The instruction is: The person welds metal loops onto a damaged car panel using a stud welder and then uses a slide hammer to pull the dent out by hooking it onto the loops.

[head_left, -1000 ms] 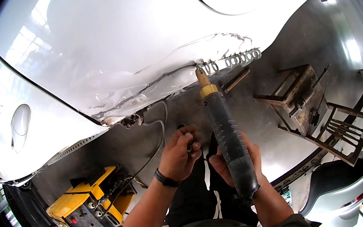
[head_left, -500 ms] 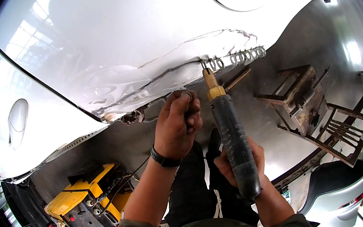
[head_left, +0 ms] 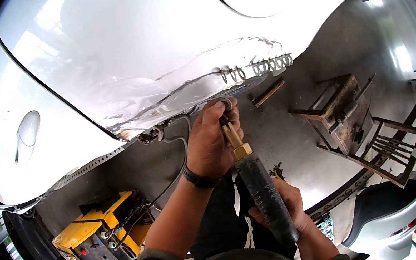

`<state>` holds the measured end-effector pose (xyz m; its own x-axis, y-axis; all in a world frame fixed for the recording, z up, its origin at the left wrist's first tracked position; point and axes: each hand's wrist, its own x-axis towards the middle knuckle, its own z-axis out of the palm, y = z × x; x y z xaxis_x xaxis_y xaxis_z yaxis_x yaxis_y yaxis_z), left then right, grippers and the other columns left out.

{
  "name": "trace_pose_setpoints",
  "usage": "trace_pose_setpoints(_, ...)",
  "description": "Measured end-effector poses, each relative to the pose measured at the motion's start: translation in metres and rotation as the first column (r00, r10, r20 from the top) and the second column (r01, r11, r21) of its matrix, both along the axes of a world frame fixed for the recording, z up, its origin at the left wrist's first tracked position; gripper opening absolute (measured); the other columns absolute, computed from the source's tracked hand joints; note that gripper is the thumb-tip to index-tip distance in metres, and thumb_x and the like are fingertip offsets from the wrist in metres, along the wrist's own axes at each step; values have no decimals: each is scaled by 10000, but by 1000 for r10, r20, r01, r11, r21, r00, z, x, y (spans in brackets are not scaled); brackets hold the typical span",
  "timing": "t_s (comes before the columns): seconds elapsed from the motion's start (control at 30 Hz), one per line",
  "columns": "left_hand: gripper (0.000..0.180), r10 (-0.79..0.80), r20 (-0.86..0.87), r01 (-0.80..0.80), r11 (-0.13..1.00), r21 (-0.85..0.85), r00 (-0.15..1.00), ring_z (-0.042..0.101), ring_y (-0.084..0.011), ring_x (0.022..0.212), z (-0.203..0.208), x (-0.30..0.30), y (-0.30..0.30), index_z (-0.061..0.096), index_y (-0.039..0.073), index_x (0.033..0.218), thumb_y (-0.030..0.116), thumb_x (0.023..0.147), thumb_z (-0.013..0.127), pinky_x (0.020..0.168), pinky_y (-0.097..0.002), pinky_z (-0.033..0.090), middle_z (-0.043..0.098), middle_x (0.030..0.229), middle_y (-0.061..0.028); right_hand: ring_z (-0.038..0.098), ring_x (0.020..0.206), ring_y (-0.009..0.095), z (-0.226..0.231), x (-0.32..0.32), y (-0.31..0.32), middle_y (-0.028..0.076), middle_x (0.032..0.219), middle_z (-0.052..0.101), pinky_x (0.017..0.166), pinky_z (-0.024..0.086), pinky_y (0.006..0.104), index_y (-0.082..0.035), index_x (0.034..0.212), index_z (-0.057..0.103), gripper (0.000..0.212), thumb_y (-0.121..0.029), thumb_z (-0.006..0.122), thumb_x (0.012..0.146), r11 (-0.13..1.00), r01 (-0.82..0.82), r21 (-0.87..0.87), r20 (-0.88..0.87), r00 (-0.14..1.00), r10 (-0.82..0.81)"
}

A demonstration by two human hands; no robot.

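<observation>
My right hand (head_left: 291,204) grips the black body of a stud-welding gun (head_left: 266,196), which points up and to the left. Its slotted brass tip (head_left: 233,136) meets the fingers of my left hand (head_left: 207,145). Pinched there between thumb and fingers is a metal ring washer (head_left: 227,104); whether the tip touches it I cannot tell. Just beyond stands a row of several ring washers (head_left: 265,66) on the dented lower edge of a white car panel (head_left: 121,41). A dark crease (head_left: 180,87) runs leftward from the row.
A yellow machine (head_left: 93,220) with cables is on the lower left. A grey cable (head_left: 184,144) hangs beside my left wrist. On the right are a worn stand (head_left: 341,111) and a car bumper (head_left: 392,229). A wooden-handled tool (head_left: 270,93) lies past the panel's edge.
The gun has come away from the leftmost washer in the row, moving down and left to my left hand. My left hand has shifted slightly right, and its washer now shows at the fingertips.
</observation>
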<state>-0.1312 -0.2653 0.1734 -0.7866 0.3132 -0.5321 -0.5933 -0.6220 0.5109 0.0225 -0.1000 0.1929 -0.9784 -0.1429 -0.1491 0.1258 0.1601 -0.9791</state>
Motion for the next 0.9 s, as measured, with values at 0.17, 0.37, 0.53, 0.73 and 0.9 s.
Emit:
trace_pose_setpoints(0.17,240,57,-8,-55,988,144,998,458,-83,662,-12,6,-8,608,79,1032,306,1026,528,602,-262,395,549,838,20,674,763,186,-3,4,8,63,859,687,677,500,308,-47,1018,690,348,-71,882,730,994,-7,-110,109,994,19)
trace_pose_setpoints(0.37,254,77,-48,-61,962,268,996,478,-113,690,-24,11,-8,632,70,1004,292,1019,511,617,-286,423,538,833,-14,667,742,177,-11,4,8,48,862,687,661,492,299,-45,1025,687,366,-63,887,719,972,21,-233,219,975,32)
trace_pose_setpoints(0.53,267,56,-120,-13,943,333,991,476,-138,708,-37,15,-14,637,59,1014,289,1017,500,637,-301,435,530,854,-35,669,744,168,-5,3,6,48,856,684,655,496,299,-31,1044,685,376,-55,882,725,966,52,-254,296,955,26)
trace_pose_setpoints(0.73,267,26,-101,-4,977,214,995,450,-124,659,-37,15,-19,640,50,1084,277,1010,521,632,-290,436,551,888,-38,661,756,121,2,-2,2,30,860,679,675,506,276,-32,1089,668,401,-39,873,744,921,192,-340,548,836,28)
trace_pose_setpoints(0.9,353,-236,-435,35,906,-421,869,580,-169,732,-33,11,-25,591,47,1265,126,929,668,701,-300,500,636,992,-64,641,749,103,-5,-24,-2,10,852,668,678,506,266,-35,1103,655,376,-69,858,788,996,-55,-70,77,995,60)
